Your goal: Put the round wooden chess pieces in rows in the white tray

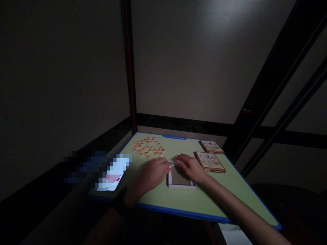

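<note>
A shallow open box [182, 177] with white rims and a brown inside lies on the table in front of me. My left hand [156, 170] is at its far left corner, with the fingers bent onto the rim. From the right, my right hand [191, 167] reaches over the box, its fingers curled at the far edge, close to the left fingertips. Both hands grip the box there; the exact fingertip contact is partly hidden. Beyond my left hand lie several round xiangqi pieces [148, 148] with red and dark markings, spread loosely.
Two flat printed boxes [211, 161] [211, 146] lie at the right side of the green table [204, 200], which has a blue edge. A bright-screened device [112, 175], partly blurred, lies at the left edge. Dim walls [184, 68] stand behind and to the left.
</note>
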Available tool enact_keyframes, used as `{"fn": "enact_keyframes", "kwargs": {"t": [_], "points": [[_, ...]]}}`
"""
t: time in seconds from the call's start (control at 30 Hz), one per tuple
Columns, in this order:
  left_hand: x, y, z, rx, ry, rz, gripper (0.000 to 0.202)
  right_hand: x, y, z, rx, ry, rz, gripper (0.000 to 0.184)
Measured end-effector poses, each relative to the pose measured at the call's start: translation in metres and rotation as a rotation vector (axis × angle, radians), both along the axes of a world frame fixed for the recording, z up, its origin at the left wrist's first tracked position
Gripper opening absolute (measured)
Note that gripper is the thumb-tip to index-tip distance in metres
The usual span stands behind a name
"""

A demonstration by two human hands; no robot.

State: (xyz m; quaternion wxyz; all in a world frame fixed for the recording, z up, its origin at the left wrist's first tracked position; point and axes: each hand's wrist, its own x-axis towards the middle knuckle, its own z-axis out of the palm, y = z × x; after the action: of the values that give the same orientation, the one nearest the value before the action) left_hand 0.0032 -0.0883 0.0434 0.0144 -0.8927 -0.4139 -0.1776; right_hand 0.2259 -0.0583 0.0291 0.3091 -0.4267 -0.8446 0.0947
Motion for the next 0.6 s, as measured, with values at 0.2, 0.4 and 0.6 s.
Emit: {"fn": "enact_keyframes", "kwargs": {"t": [0.2, 0.4, 0.6], "points": [[-0.043, 0.052, 0.001, -0.093, 0.138, 0.244, 0.033, -0.015, 0.02, 0.003, -0.077, -0.141, -0.121, 0.028], [-0.047, 0.065, -0.013, -0.191, 0.122, 0.204, 0.018, -0.012, 0.013, -0.007, -0.063, -0.199, -0.163, 0.033], [-0.024, 0.07, -0.01, -0.165, 0.17, 0.196, 0.013, -0.012, 0.011, -0.007, -0.064, -0.202, -0.188, 0.033]]}}
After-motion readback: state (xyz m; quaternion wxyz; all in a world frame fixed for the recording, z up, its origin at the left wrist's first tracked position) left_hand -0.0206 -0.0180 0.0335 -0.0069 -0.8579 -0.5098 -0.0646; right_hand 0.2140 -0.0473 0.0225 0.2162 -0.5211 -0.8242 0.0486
